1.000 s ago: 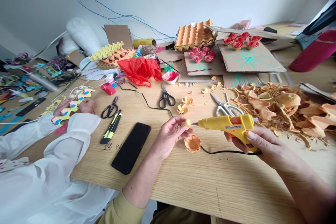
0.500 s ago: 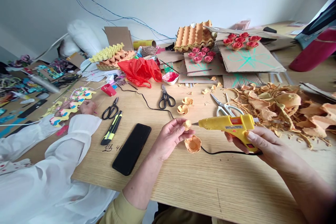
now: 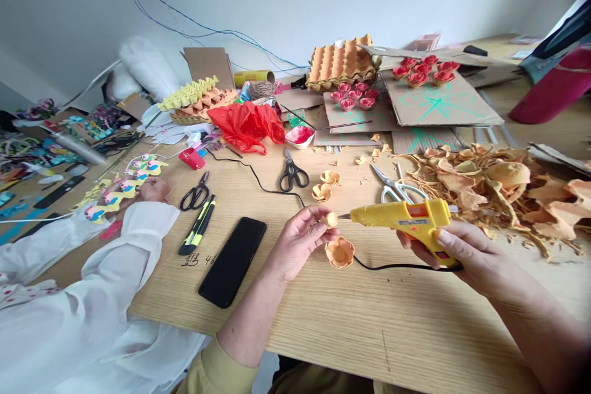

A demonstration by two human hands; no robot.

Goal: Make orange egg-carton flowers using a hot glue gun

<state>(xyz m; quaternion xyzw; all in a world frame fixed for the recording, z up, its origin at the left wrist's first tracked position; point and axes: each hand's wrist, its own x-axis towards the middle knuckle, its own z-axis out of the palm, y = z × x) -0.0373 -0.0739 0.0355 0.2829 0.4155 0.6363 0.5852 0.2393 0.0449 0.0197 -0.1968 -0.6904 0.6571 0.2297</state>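
Between the fingertips of my left hand (image 3: 300,240) is a small, pale orange rolled piece of egg carton (image 3: 330,220). My right hand (image 3: 466,252) is wrapped round the handle of a yellow hot glue gun (image 3: 399,215); its nozzle points left and comes right up to the piece. Whether the tip touches it I cannot tell. Just below my left fingertips sits an orange egg-carton flower cup (image 3: 340,252), open side up. Two more orange flower cups (image 3: 322,192) stand farther back, beyond my left hand.
A black phone (image 3: 233,261), a utility knife (image 3: 197,225) and black scissors (image 3: 293,173) lie to the left and behind. White-handled scissors (image 3: 399,188) and a heap of carton scraps (image 3: 498,191) are at right. A co-worker's white sleeve (image 3: 133,246) reaches over the table's left side.
My hands hold almost the same pose, with the rolled piece turned slightly at the nozzle. At left, the co-worker's hand and painted carton pieces have shifted a little.
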